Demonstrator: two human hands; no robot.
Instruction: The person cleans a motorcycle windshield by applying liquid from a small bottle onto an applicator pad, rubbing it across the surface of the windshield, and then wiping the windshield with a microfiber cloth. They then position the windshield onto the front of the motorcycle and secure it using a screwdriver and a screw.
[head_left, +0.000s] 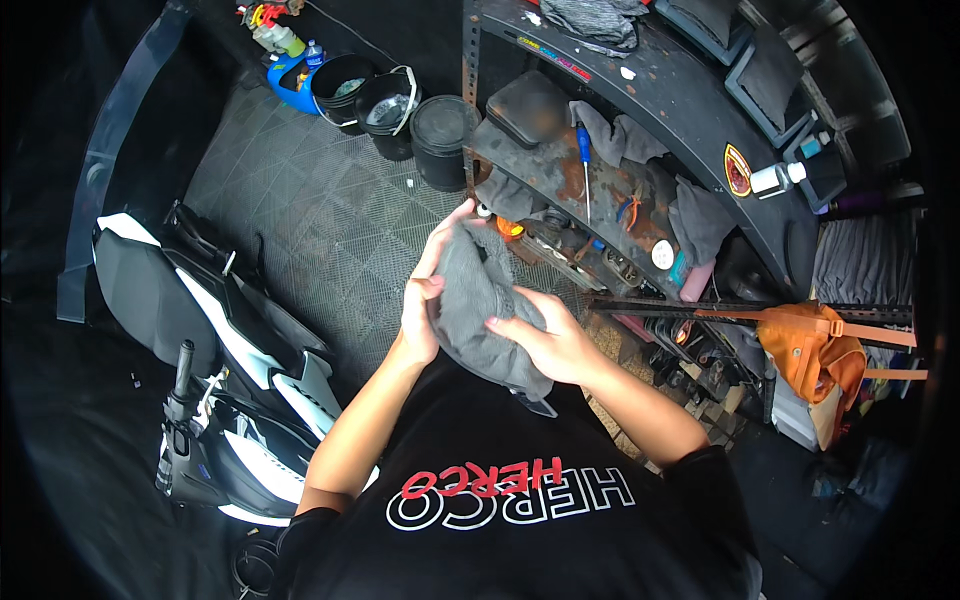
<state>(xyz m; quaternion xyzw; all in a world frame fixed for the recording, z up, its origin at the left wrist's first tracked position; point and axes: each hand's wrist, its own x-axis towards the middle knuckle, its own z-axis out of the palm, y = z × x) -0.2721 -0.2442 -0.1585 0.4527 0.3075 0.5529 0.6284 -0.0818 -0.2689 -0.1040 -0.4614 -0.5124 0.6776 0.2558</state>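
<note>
In front of my chest, a folded grey microfibre cloth (476, 292) is held between both hands. My left hand (424, 296) supports its left side, with the thumb bent over the edge and the fingers reaching up behind it. My right hand (551, 337) grips the lower right of the cloth, its thumb lying across the front. A dark, glossy pointed piece (536, 405) sticks out below the cloth. The cloth hides the rest of it, so I cannot tell what it is.
A white and black scooter (247, 330) stands at left. Black buckets (442, 142) line the far floor. On the right, a metal shelf (547, 172) bears a blue-handled screwdriver (584, 146) and grey cloths (701, 217). An orange bag (806, 349) hangs beside it.
</note>
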